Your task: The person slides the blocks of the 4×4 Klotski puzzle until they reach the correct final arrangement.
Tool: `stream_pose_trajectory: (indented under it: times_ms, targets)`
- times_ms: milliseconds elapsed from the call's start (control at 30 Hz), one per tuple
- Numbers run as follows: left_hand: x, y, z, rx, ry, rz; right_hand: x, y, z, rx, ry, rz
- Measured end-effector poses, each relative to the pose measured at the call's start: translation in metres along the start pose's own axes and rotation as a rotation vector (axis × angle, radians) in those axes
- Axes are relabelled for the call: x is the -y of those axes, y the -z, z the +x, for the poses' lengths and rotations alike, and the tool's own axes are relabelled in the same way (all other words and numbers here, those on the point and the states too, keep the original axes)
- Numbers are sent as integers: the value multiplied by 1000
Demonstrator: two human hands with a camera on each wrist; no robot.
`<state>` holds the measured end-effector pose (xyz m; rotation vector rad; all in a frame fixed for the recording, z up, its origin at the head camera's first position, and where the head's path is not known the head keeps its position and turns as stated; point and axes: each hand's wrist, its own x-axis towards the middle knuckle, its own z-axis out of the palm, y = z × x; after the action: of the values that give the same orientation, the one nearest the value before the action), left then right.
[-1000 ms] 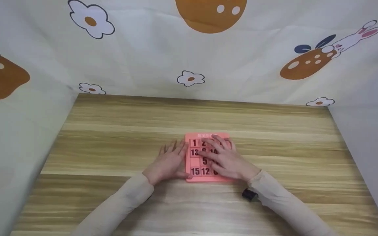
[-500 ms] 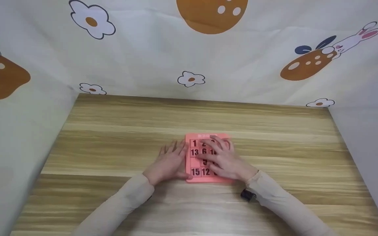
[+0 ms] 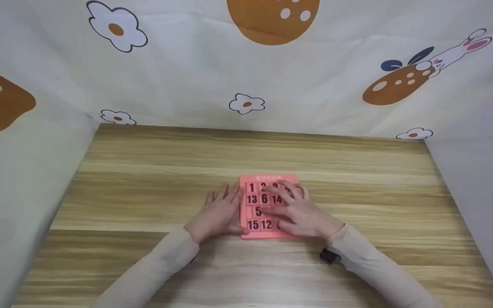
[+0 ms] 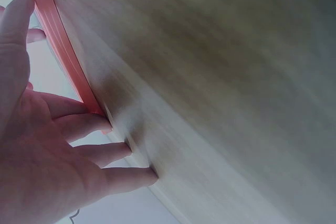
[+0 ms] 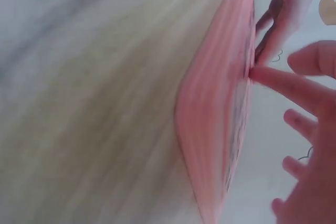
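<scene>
"Brown first: a big spotted shape (image 3: 2,102) printed on the pale cloth (image 3: 178,64) at far left. And moving across?"

"A light left sleeve (image 3: 156,265) comes in over the wood-grain table (image 3: 144,171), and here's the left hand (image 3: 218,214)! Fingers long and apart, braced against the left edge of the pink board (image 3: 268,235), thumb at its near corner."

"Where's that board?"

"Flat on the table, right between the two hands, numbered tiles (image 3: 253,225) set in it. And look at the 5 tile (image 3: 257,211): third row down, out of line, straddling the first and second columns!"

"Who's on it?"

"The right hand (image 3: 304,216)! Index fingertip touching that tile, a bare touch, with the other fingers spread apart over the board."

"And beyond?"

"Something black (image 3: 330,256) at the cuff, too small to name, then the right sleeve (image 3: 379,261). Up on the cloth, far right, a printed rabbit (image 3: 449,55) clings to a speckled brown fruit (image 3: 394,87)."
</scene>
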<state>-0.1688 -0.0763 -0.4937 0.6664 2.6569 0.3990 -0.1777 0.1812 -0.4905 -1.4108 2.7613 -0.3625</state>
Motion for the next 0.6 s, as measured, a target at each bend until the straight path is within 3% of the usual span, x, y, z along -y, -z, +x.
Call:
stream_pose_trajectory:
  times_ms: [167, 333, 600]
  targets:
    - [0, -2, 2, -11, -8, 11, 1, -3, 2, 56, -8, 17]
    - [0, -2, 1, -23, -13, -4, -3, -3, 2, -16, -94, 42]
    - [0, -2, 0, -10, 2, -9, 2, 0, 8, -71, -38, 53]
